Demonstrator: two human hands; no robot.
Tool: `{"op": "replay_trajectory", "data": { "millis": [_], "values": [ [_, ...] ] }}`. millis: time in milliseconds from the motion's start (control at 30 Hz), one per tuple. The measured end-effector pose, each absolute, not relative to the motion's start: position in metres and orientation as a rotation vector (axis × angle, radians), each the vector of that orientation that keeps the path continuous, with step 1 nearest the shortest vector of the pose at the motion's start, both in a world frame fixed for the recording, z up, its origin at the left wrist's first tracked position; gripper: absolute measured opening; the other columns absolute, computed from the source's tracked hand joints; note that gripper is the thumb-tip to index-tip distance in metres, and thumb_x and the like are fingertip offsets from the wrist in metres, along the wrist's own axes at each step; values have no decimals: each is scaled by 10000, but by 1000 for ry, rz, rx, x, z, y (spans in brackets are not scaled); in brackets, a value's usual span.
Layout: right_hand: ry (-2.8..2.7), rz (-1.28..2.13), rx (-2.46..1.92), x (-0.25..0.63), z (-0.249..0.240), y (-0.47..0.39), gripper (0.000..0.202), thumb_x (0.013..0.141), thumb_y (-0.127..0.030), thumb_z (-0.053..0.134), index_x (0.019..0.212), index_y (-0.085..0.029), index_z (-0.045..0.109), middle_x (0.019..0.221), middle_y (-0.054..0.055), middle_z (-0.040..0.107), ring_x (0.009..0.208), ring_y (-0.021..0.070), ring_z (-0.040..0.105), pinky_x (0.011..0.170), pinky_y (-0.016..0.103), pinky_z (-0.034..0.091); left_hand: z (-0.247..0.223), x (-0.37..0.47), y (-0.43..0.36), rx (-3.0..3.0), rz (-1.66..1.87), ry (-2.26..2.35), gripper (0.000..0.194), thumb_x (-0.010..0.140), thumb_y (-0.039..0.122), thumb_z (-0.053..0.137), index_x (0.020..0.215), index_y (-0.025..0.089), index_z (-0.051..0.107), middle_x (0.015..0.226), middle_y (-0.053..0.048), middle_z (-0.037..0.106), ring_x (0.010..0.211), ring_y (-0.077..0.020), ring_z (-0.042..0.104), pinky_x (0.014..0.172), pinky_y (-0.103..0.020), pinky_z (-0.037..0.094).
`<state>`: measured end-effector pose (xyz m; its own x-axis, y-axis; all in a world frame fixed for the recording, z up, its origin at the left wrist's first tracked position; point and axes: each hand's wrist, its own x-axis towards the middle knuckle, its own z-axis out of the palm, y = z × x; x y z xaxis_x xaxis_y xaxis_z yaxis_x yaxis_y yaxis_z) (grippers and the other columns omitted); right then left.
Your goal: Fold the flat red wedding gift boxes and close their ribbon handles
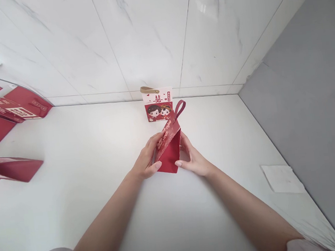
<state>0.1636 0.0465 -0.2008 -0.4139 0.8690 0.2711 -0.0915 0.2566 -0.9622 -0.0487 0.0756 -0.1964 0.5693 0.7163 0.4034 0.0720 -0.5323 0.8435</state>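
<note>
A red card box with a dark red strap loop [171, 159] was held between both hands, in front of the upright white-and-red printed box with a tan strap [159, 107]. Its left side was gripped by the curled left hand [147, 159]; its right side was gripped between thumb and fingers of the right hand [195, 157]. Left of the tan-strapped box, red printed card boxes [28, 98] were grouped; well to its right, a thin white sheet [282, 179] was laid.
</note>
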Motion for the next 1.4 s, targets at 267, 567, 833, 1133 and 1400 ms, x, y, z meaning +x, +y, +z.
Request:
{"op": "replay_trajectory", "data": {
  "millis": [267,567,833,1133,1400],
  "values": [
    [-1658,1308,-757,167,-202,44,1065,794,-455,721,1548,-325,-20,1541,100,310,1418,295,326,1153,540,319,-195,-51,77,2143,1031,657,871,761,596,531,1500,191,309,1516,-160,344,1381,-386,351,1101,-552,352],
    [-1631,1318,-759,167,-199,47,1029,770,-513,733,1546,-323,84,1542,103,325,1408,296,352,1134,536,350,-196,-49,77,2073,1066,654,838,771,607,535,1484,214,334,1498,-154,376,1351,-386,398,1088,-562,370],
    [-1749,1322,-805,169,-199,48,995,806,-485,714,1549,-344,68,1610,68,195,1450,285,282,1164,532,310,-202,-44,75,1762,1077,678,730,866,566,474,1486,223,299,1489,-151,416,1244,-343,520,973,-505,482],
    [-1730,1349,-827,165,-196,41,817,895,-431,599,1547,-309,121,1611,53,202,1422,262,336,1163,483,343,-202,-47,72,1902,1034,761,801,842,542,516,1512,202,240,1517,-161,361,1331,-358,428,1049,-535,420],
    [-1759,1365,-773,166,-193,41,843,874,-283,554,1554,-321,56,1615,10,197,1441,278,296,1165,502,327,-199,-47,73,2019,986,753,848,806,517,530,1528,217,202,1554,-146,287,1401,-377,327,1105,-577,356]
  ]
}}
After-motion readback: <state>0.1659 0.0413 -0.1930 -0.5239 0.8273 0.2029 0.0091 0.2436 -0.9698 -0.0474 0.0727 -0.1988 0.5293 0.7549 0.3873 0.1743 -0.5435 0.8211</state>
